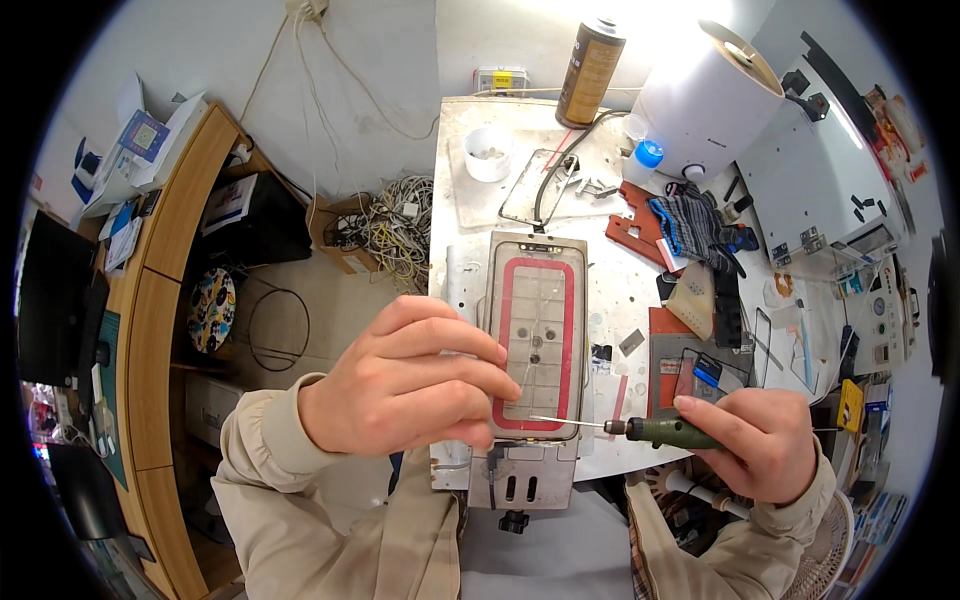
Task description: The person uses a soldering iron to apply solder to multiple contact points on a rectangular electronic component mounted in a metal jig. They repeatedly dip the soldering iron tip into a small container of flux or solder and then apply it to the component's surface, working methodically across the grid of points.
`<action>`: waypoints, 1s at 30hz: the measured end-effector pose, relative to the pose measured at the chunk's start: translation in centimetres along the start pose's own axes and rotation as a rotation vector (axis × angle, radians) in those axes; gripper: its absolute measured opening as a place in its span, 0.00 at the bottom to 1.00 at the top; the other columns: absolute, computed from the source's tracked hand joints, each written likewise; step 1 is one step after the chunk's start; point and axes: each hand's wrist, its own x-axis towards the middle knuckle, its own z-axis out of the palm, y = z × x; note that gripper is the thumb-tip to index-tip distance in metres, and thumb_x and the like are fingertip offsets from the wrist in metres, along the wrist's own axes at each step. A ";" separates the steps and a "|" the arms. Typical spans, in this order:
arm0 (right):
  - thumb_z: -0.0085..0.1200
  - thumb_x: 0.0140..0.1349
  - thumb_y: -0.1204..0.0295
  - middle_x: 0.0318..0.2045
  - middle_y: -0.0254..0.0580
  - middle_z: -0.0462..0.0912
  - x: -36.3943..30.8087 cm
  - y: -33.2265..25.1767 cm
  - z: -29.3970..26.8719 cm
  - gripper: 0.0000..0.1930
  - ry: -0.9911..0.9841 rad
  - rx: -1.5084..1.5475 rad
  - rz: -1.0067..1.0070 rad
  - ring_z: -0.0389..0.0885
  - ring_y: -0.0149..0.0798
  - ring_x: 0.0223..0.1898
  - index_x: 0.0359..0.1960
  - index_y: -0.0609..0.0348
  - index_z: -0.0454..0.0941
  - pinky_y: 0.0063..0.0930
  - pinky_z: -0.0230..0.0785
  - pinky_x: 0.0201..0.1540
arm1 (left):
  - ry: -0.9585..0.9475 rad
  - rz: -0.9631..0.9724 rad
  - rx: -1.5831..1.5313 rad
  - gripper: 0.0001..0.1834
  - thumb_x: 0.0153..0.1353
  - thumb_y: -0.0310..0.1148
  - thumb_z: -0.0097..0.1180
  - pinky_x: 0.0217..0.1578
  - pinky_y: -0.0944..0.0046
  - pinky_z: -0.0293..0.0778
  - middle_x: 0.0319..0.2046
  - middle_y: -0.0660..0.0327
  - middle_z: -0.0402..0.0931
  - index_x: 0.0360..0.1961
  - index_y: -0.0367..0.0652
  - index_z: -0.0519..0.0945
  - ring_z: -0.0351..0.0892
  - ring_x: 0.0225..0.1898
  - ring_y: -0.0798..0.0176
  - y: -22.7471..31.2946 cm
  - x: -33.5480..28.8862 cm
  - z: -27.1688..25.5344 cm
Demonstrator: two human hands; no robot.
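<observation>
My left hand [410, 380] has its fingers stretched and spread, the tips over the left edge of a metal plate [487, 300] with a grey gridded surface and a red rounded border [511, 290]. Its thumb is hidden. At the lower right of the plate, my right hand [760, 440] grips a green pen-shaped tool [670, 432]. The tool's long thin metal shaft [575, 422] points left across the red border, its tip close to my left fingers. Below the plate juts a slotted metal bracket [530, 478] with a black knob [513, 522].
Behind the plate stand a white cup [488, 154], a tall spray can [590, 75] and a white cylindrical appliance [705, 105]. On the right lie grey gloves [690, 222], reddish-brown pieces [634, 228] and thin frames. Coiled cables [405, 230] sit on the floor at left, near a wooden desk [150, 330].
</observation>
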 end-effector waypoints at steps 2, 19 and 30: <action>0.71 0.44 0.74 0.25 0.34 0.80 0.0 0.0 -0.3 0.32 -0.004 0.006 0.022 0.79 0.38 0.22 0.58 0.52 0.88 0.33 0.69 0.24 | -0.005 -0.041 -0.028 0.14 0.66 0.48 0.68 0.54 0.57 0.71 0.43 0.71 0.90 0.35 0.50 0.84 0.84 0.51 0.61 0.2 0.5 -0.1; 0.72 0.48 0.74 0.24 0.37 0.81 -0.9 0.5 -0.5 0.30 0.037 0.015 0.063 0.78 0.40 0.20 0.58 0.55 0.87 0.34 0.66 0.22 | -0.069 -0.151 -0.003 0.14 0.49 0.40 0.79 0.43 0.60 0.69 0.37 0.71 0.78 0.37 0.52 0.91 0.74 0.39 0.61 2.1 3.6 -0.7; 0.73 0.51 0.72 0.24 0.36 0.80 -0.1 -0.2 0.1 0.31 0.105 0.109 0.026 0.79 0.39 0.21 0.61 0.57 0.85 0.33 0.69 0.24 | 0.196 0.027 0.354 0.18 0.44 0.41 0.78 0.38 0.60 0.68 0.37 0.70 0.78 0.36 0.48 0.91 0.73 0.38 0.61 3.0 3.4 0.6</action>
